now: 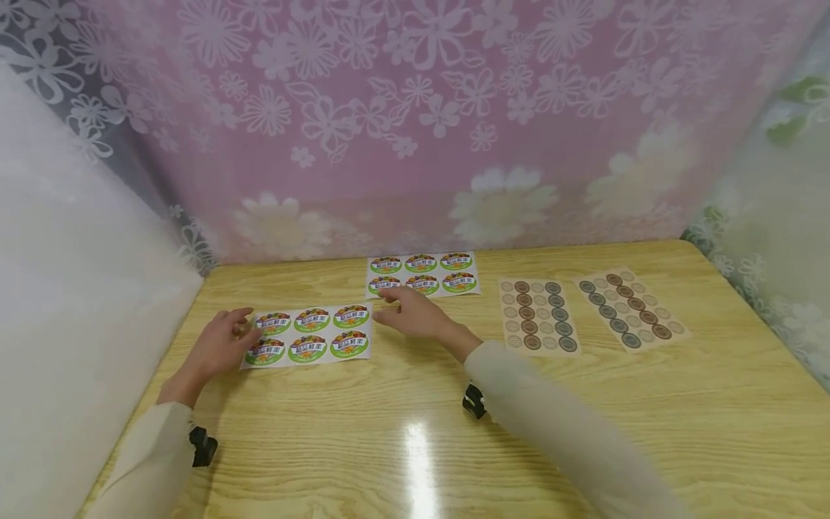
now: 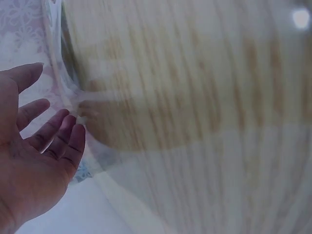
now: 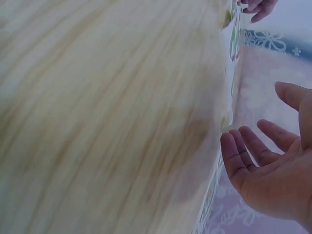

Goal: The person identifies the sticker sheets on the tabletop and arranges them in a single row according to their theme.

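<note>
A white sticker sheet [image 1: 308, 337] with two rows of oval fruit stickers lies flat on the table between the two hands. My left hand [image 1: 220, 342] is at its left edge; in the left wrist view the same hand [image 2: 41, 151] has loosely bent fingers, with the thumb apart. Close to the sheet's top right corner is my right hand [image 1: 418, 315]. Its fingers are relaxed and the thumb stands away in the right wrist view. Behind that hand, a second fruit sticker sheet [image 1: 421, 268] is partly covered by it. Whether fingertips touch either sheet is unclear.
Two beige sheets of small round stickers lie to the right, one straight [image 1: 538, 317] and one slanted [image 1: 632, 310]. The wood-grain table [image 1: 324, 432] meets a pink floral curtain [image 1: 389, 144] at the back. White cloth [image 1: 65, 252] hangs on the left.
</note>
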